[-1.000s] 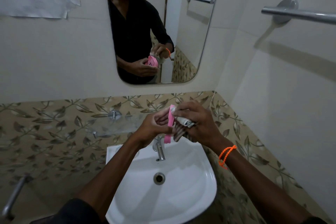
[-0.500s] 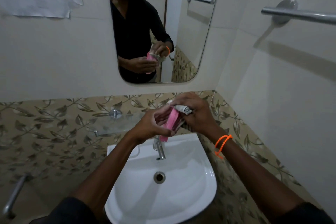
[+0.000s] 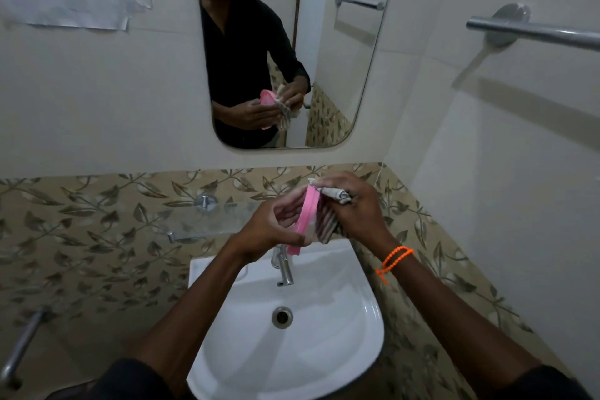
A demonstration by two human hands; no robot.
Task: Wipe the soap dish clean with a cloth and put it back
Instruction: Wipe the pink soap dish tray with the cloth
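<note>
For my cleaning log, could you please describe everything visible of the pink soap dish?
The pink soap dish looks like smooth plastic, seen edge-on and held nearly upright above the white basin. The left hand grips it; the right hand presses a striped cloth against its far face. Its inside is hidden.

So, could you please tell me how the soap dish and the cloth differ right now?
The soap dish is plain pink and rigid, held on edge; the cloth is pale, striped and bunched, hanging limp. The left hand has the dish in its grip; the right hand presses the cloth against it. Both are held above the sink.
</note>
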